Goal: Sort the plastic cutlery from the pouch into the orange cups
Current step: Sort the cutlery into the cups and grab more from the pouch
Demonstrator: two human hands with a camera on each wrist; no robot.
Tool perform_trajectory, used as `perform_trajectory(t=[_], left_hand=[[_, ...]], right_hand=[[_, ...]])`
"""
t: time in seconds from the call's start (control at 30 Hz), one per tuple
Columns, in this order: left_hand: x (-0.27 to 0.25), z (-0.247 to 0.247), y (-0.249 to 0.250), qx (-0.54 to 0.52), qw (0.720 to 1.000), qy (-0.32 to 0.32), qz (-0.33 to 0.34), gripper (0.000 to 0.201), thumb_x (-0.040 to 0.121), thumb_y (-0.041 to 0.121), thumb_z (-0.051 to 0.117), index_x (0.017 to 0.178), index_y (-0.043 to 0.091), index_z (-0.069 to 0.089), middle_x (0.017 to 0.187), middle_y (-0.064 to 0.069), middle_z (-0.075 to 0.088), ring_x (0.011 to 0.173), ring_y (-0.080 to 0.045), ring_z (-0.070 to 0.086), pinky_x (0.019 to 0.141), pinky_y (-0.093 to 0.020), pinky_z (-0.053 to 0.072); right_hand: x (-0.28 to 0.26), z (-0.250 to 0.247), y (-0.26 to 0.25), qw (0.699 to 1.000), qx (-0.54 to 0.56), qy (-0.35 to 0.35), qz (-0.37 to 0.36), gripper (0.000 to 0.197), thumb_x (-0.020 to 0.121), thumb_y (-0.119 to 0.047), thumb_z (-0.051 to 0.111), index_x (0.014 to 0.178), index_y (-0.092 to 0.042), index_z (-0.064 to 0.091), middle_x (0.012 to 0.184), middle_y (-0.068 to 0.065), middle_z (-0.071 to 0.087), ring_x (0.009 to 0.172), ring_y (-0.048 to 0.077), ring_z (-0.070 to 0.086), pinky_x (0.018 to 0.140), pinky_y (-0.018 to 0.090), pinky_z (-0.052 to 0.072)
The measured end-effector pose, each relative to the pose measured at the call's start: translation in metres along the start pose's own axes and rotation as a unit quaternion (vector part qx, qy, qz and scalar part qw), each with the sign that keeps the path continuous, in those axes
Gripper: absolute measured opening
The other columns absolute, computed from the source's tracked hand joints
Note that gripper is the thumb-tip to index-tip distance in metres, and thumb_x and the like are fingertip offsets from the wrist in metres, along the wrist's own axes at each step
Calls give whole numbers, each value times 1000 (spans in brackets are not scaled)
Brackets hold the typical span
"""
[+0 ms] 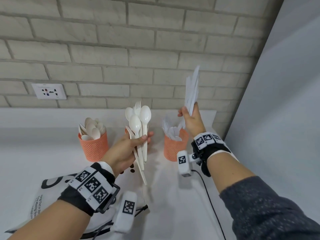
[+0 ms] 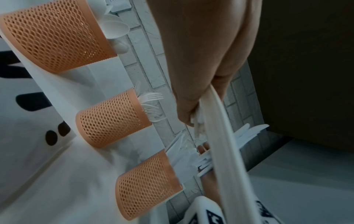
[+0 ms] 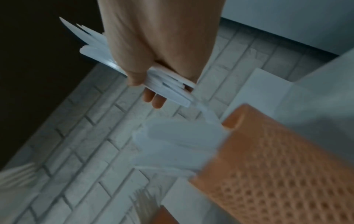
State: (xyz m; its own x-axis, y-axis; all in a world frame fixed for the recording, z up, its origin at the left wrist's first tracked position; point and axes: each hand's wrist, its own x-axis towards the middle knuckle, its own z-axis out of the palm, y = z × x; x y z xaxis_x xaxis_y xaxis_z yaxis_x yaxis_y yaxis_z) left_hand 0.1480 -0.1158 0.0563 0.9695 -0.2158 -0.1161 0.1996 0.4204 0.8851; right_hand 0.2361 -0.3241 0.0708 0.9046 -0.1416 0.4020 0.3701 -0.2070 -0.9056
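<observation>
Cutlery is split between our two hands above the white tabletop. Our left hand curls its fingers and thumb around a mixed bundle of spoons and forks, heads up, handles trailing down past the palm; in the left wrist view one long cream handle crosses the frame. Our right hand is raised higher and pinches a sheaf of white knives between thumb and fingers, blades pointing up toward the brick wall.

Three orange mesh cups stand in a row near the wall:
- left cup: filled with spoons (bowls upward);
- middle cup: holds forks, and is almost hidden behind the left hand's bundle in the head view;
- right cup: holds knives, and sits just below the right hand.

A white pouch with black print lies on the tabletop under our left forearm. A wall socket is mounted on the brick wall at left. Both wrists carry marker-tagged camera bands.
</observation>
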Motion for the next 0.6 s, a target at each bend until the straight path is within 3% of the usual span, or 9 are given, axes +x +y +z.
perform_trajectory(t=[0.1,0.13,0.2,0.27,0.37,0.43,0.5,0.6], left_hand=[[2,-3,1,10,1000,-6,8,40,92,-2,46,132,-5,45,68,5,68,62,-7,61,58,-20,53],[4,-5,2,10,1000,-6,8,39,92,-2,46,131,-5,46,68,5,68,61,-7,61,57,-20,52],[6,-9,1,11,1000,-4,10,38,92,-1,46,130,-4,48,69,6,68,61,-6,61,57,-19,52],[9,-12,-1,11,1000,-1,13,38,92,-1,47,130,-4,48,70,6,68,64,-6,63,58,-19,52],[14,-11,-3,15,1000,-1,15,39,91,-2,48,130,-4,48,75,5,69,66,-6,64,60,-19,53],[15,-8,-5,15,1000,-1,20,39,91,-3,48,130,-3,48,81,3,70,68,-5,66,60,-18,53],[16,-7,-7,9,1000,-2,22,41,90,-4,49,131,-2,47,85,1,67,69,-6,67,60,-18,53],[14,-7,-8,-7,1000,5,19,40,90,-6,48,130,2,47,90,-4,63,67,-7,68,60,-20,55]], right_hand=[[0,8,24,998,35,2,50,18,92,-8,51,108,-16,45,86,4,57,77,14,59,66,16,51],[0,9,30,996,50,9,74,26,88,-3,55,109,-15,46,87,5,57,77,16,59,62,16,52],[1,10,39,989,95,11,110,39,81,5,59,106,-21,47,88,9,56,78,21,57,69,28,54],[2,10,43,987,109,-1,117,39,81,5,61,103,-24,48,83,8,53,73,22,55,72,36,52],[6,12,44,994,54,-18,90,14,88,-5,56,86,-19,54,72,3,52,63,19,52,66,33,48],[8,14,42,995,4,-44,85,15,92,-10,53,79,-19,55,69,3,52,63,17,51,66,28,47],[8,14,36,992,-18,-83,90,3,92,-19,56,93,-17,58,82,3,55,76,17,55,66,16,47],[8,9,20,994,-22,-88,68,39,87,-33,62,122,-20,50,110,1,53,103,10,51,75,3,40]])
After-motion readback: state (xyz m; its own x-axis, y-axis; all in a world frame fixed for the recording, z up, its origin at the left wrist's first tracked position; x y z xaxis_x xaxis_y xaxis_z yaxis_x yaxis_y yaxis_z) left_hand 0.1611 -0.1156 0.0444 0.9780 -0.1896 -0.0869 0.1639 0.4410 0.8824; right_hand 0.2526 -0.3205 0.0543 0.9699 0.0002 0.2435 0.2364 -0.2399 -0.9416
